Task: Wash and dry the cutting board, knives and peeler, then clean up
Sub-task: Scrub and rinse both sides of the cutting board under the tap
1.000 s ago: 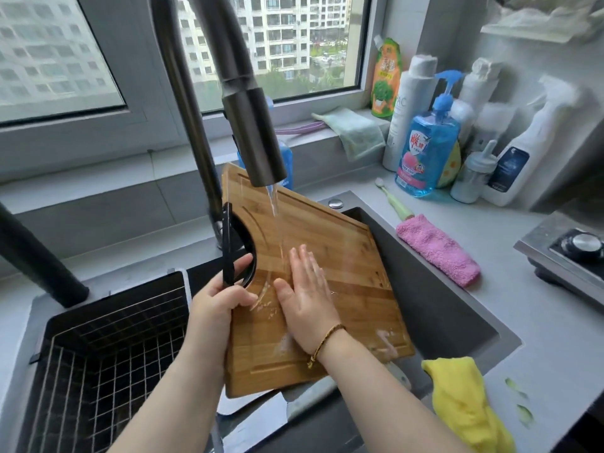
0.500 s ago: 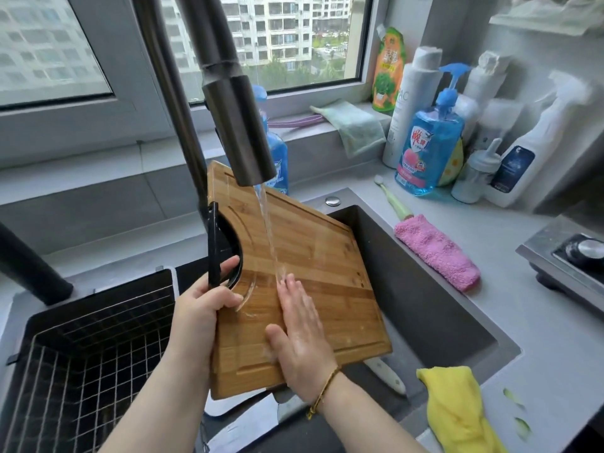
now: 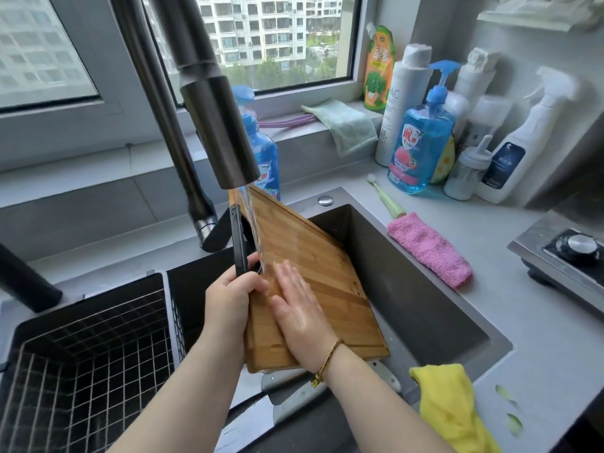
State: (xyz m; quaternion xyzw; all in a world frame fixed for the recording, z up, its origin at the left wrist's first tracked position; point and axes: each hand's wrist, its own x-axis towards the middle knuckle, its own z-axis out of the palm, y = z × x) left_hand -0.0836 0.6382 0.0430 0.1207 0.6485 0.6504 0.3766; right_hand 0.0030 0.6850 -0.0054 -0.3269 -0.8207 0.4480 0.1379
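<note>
Water runs from the faucet (image 3: 218, 125) onto the cutting board (image 3: 313, 276), tilted over the sink (image 3: 425, 289). The left hand (image 3: 228, 299) grips the board's left edge by its black handle; the right hand (image 3: 299, 312) lies flat and open on the wet wood. Knife blades (image 3: 294, 397) rest in the sink below. A yellow cloth (image 3: 447, 407) drapes the counter (image 3: 539, 354) edge.

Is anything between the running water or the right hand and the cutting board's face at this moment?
Nothing visible. The stream from the faucet falls straight onto the cutting board, and the right hand lies flat on its wet surface. The left hand grips the board's left edge, clear of the stream.
</note>
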